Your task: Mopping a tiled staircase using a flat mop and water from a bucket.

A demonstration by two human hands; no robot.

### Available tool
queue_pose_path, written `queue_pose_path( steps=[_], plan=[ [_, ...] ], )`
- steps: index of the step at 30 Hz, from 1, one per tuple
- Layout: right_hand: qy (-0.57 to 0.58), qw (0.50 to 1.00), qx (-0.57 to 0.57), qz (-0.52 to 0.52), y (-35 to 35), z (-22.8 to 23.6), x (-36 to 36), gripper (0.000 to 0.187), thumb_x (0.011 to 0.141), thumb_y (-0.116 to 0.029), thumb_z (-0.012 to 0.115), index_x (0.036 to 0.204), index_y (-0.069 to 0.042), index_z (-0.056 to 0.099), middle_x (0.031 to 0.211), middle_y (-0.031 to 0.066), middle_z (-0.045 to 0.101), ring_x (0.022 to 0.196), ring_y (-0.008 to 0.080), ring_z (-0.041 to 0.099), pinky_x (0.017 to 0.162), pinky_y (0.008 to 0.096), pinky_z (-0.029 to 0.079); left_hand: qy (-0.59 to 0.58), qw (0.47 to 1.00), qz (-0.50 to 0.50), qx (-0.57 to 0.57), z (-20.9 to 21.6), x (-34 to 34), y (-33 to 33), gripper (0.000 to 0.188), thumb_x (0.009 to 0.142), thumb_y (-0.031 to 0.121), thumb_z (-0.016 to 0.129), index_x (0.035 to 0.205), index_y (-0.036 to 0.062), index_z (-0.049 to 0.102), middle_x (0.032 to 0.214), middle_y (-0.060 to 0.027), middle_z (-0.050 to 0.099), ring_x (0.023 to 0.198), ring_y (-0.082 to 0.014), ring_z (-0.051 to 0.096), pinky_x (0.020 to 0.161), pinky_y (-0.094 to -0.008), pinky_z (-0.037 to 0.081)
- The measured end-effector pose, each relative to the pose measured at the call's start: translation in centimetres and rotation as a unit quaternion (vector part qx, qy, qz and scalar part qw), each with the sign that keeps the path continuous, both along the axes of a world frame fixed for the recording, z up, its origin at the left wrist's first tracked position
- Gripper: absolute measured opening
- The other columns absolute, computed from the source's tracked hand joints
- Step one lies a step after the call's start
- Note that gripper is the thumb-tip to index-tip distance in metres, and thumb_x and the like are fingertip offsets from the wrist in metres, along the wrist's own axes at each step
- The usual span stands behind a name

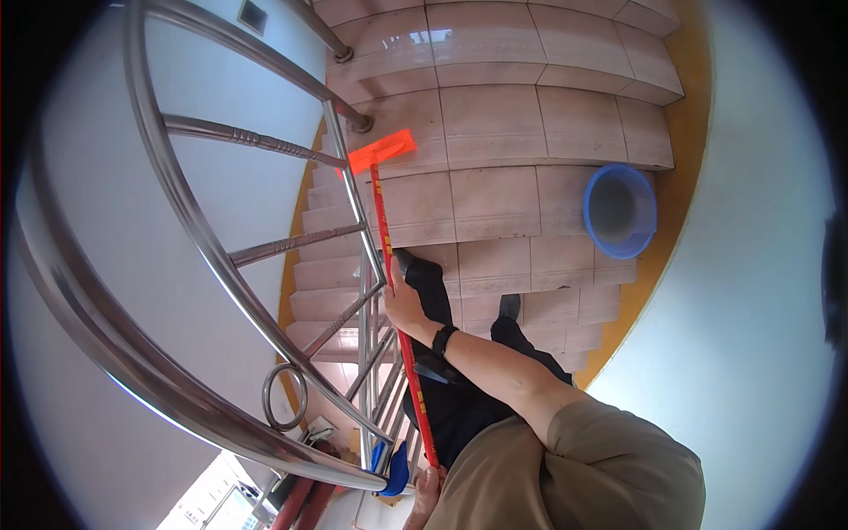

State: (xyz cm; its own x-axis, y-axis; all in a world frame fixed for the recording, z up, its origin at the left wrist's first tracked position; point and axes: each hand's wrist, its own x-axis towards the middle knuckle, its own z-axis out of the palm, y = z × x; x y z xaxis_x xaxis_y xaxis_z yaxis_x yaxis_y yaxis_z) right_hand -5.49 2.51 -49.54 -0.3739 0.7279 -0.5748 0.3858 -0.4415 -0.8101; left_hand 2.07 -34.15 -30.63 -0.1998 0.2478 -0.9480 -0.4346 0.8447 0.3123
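A long-handled broom (382, 208) with a red stick and a wide orange-red head (389, 148) slants across the stairs. Its head rests against a tiled step beside the railing, one end behind a steel bar. My right hand (404, 299), below a black wristband, is closed around the middle of the stick. Close to my body, my left hand (427, 495) grips the stick's near end; its fingers are partly hidden. On a step to the right stands a blue bucket (642, 231) with greyish water in it.
A curved stainless-steel railing (199, 216) runs along the left, with a blue cloth (397, 470) hanging low on it. Pinkish tiled stairs (490, 124) curve around, bordered by a white wall (751, 265) at right. My dark-clad legs and shoes are on the steps.
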Motion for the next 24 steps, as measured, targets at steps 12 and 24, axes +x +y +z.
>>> queue_pose_path(
  steps=[12,24],
  plan=[
    [0.004,1.0,-0.002,0.003,0.8,-0.3,-0.5,0.078,0.099,-0.013,0.046,0.163,-0.012,0.002,0.078,0.0311,0.066,0.068,0.0455,0.068,0.065,0.055,0.055,-0.015,1.0,0.008,0.009,1.5,-1.4,4.0,0.046,0.11,0.048,0.038,0.094,0.01,0.058,0.063,0.0026,0.046,0.052,-0.0075,0.039,0.05,-0.0261,0.029],
    [-0.049,0.995,0.081,0.014,5.5,-3.2,-2.0,0.076,0.099,-0.011,0.045,0.162,-0.01,0.002,0.081,0.0301,0.068,0.073,0.0472,0.067,0.072,0.0576,0.053,-0.148,0.983,0.103,0.029,0.1,-2.6,10.1,0.049,0.108,0.057,0.036,0.097,0.0113,0.05,0.064,0.0019,0.041,0.047,-0.0096,0.033,0.044,-0.0263,0.028]
  ],
)
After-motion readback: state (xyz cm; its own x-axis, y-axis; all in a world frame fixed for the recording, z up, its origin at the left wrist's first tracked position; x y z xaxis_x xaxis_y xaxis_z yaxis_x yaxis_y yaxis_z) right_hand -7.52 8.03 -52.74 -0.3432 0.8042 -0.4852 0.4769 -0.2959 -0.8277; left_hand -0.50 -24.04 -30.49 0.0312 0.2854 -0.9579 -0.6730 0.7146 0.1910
